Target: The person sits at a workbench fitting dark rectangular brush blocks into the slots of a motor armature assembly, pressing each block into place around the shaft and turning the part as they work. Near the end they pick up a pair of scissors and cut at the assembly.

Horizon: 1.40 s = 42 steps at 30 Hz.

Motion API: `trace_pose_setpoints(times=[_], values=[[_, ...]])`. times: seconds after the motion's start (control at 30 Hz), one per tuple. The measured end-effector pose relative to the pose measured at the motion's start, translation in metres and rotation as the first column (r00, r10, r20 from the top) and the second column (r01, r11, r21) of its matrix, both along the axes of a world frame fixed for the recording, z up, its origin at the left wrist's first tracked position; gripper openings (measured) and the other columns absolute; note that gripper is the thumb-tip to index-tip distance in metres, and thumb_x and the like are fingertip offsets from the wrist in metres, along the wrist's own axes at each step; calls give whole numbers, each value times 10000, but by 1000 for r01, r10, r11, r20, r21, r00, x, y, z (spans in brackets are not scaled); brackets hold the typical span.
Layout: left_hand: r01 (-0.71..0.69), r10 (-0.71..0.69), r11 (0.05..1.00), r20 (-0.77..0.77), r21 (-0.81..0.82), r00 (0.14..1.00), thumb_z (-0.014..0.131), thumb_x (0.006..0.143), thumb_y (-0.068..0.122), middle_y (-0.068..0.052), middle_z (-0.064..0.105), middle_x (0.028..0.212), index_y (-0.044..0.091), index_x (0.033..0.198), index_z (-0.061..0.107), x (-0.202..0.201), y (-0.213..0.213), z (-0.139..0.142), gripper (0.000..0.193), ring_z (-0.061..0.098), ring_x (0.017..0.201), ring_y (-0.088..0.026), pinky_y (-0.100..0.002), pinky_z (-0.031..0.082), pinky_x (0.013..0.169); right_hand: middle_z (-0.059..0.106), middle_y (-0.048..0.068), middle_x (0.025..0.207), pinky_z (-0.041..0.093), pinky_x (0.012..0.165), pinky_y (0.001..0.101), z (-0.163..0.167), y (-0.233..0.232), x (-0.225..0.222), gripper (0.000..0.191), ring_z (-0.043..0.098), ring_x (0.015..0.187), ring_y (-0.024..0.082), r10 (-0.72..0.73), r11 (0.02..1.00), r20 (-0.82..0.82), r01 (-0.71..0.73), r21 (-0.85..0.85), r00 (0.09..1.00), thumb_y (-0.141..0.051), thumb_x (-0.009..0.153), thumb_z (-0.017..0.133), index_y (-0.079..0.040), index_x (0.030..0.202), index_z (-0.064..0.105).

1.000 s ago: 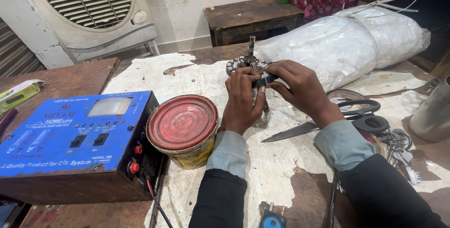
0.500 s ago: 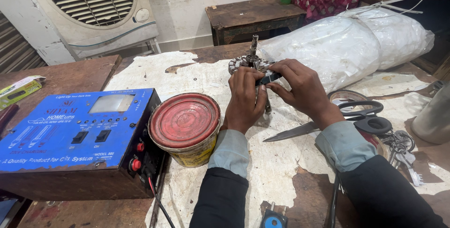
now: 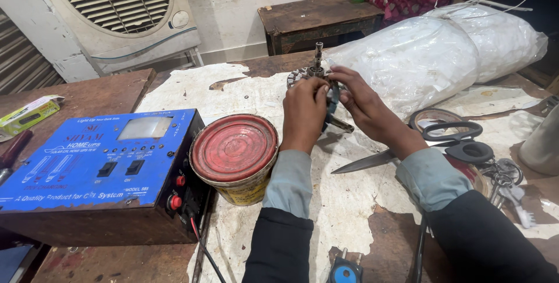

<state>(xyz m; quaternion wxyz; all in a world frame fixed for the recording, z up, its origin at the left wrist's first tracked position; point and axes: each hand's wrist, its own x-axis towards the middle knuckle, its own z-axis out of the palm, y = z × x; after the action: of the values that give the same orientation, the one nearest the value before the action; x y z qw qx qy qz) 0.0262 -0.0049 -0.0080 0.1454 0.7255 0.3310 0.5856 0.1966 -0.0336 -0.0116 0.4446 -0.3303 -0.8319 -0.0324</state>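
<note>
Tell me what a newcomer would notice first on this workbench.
At the centre, the left hand and right hand close around a small metal motor part with an upright shaft. Just left of the forearms stands a round yellow tin with a red lid, beside a blue-topped electrical box with switches. To the right lie large black-handled scissors, in front of a bulky white plastic-wrapped bundle.
</note>
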Motion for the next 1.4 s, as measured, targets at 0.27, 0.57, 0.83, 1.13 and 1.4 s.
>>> trace_pose_setpoints(times=[0.27, 0.57, 0.83, 1.13, 1.4], values=[[67, -55, 985, 77, -159, 996, 690, 899, 178, -155, 774, 833, 39, 980, 778, -4, -1, 1, 184, 781, 785, -270, -364, 585, 736, 633, 156, 1302, 603, 921, 346, 4, -2, -5, 437, 681, 1109, 231, -42, 934, -171, -22, -356, 984, -98, 1056, 469, -84, 1492, 443], [69, -48, 963, 87, -260, 995, 703, 868, 230, -149, 801, 850, 71, 1035, 812, -4, 3, -2, 254, 793, 767, -214, -336, 595, 724, 675, 100, 1121, 654, 748, 335, 1, 13, -2, 303, 712, 892, 168, -92, 888, -521, -167, -429, 849, -119, 1002, 575, 1, 1276, 622], [119, -108, 953, 54, -279, 993, 731, 857, 264, -151, 797, 899, 76, 1077, 802, 1, 6, -3, 298, 791, 818, -223, -339, 607, 762, 706, 43, 1051, 600, 743, 290, 1, 15, 4, 305, 689, 904, 118, -123, 833, -648, -276, -479, 752, -138, 987, 549, -30, 1251, 656], [57, -63, 967, -20, -247, 998, 719, 833, 272, -161, 792, 886, 66, 1051, 804, 2, 0, 4, 312, 791, 814, -251, -342, 605, 784, 708, 42, 1040, 586, 772, 284, 0, 15, 2, 306, 686, 902, 119, -126, 849, -633, -247, -468, 764, -134, 982, 528, -32, 1241, 657], [41, -64, 964, -82, -263, 995, 744, 754, 249, -131, 794, 801, 47, 951, 812, 2, -4, 16, 291, 789, 725, -231, -339, 614, 730, 694, 39, 1057, 579, 800, 284, -2, 16, 4, 317, 676, 940, 110, -92, 855, -631, -264, -447, 770, -137, 981, 531, -28, 1254, 649]])
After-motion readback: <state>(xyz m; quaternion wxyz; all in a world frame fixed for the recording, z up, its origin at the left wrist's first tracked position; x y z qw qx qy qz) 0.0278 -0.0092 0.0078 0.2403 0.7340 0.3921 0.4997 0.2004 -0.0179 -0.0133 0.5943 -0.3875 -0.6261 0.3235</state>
